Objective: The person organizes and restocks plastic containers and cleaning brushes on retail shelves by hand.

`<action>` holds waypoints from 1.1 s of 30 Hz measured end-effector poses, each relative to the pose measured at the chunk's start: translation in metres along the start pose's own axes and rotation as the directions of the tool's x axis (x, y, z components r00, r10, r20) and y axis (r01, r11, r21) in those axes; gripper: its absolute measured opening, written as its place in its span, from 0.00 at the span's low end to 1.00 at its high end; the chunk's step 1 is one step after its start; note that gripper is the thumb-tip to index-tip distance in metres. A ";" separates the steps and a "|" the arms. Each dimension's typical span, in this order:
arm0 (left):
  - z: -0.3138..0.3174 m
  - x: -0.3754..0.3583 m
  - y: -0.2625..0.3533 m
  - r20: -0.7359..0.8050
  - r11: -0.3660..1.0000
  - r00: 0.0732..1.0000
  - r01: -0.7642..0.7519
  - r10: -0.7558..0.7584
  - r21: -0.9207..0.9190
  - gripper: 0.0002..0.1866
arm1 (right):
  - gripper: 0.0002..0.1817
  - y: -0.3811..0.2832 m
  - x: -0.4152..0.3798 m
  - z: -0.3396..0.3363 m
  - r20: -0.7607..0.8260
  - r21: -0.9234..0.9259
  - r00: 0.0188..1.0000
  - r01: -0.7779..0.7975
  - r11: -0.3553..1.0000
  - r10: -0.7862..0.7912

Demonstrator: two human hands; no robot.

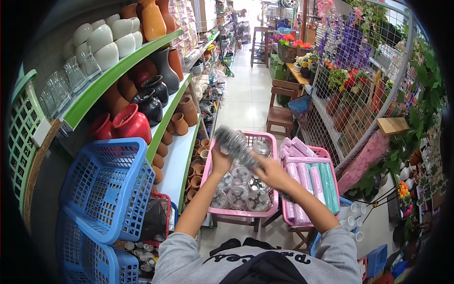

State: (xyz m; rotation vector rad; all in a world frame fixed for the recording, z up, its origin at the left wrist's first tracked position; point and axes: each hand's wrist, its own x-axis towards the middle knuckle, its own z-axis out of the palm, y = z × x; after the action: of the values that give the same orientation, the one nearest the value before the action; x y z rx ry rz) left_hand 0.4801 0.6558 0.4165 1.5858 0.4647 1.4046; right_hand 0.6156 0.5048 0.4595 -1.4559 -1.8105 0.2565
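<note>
A long grey-and-clear thing (232,143), smeared by motion, is held between my hands above the pink basket (275,189). My left hand (221,162) is closed around its left side. My right hand (270,171) is closed at its lower right end. I cannot make out whether it is one thing or two. Below, the basket holds several round clear containers (237,195) with dark star-like shapes in them.
A second pink basket (334,177) at the right holds pink and green wrapped rolls (316,182). Blue baskets (101,189) stack at the left, beside shelves with pots and white bowls (106,56). A wooden chair (283,106) and a wire rack (352,71) stand ahead.
</note>
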 end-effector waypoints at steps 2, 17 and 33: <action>-0.006 -0.004 0.003 0.208 0.908 0.956 -0.268 0.209 0.321 0.21 | 0.30 -0.011 -0.002 0.000 0.092 -0.125 0.995 -0.026 0.992 0.038; -0.011 0.016 0.016 0.280 0.987 0.954 0.065 -0.105 0.149 0.30 | 0.30 -0.024 0.010 -0.031 0.168 0.051 0.928 -0.346 0.937 0.333; 0.001 0.010 0.007 0.277 0.414 0.837 0.487 -0.472 -0.769 0.18 | 0.30 0.010 0.004 -0.011 -0.079 0.132 0.969 -0.221 0.966 0.233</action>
State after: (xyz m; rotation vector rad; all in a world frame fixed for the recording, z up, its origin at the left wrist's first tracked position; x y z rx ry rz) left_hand 0.4816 0.6594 0.4277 0.5867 0.1603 0.9034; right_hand 0.6306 0.5085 0.4630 -1.5621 -1.5262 0.4002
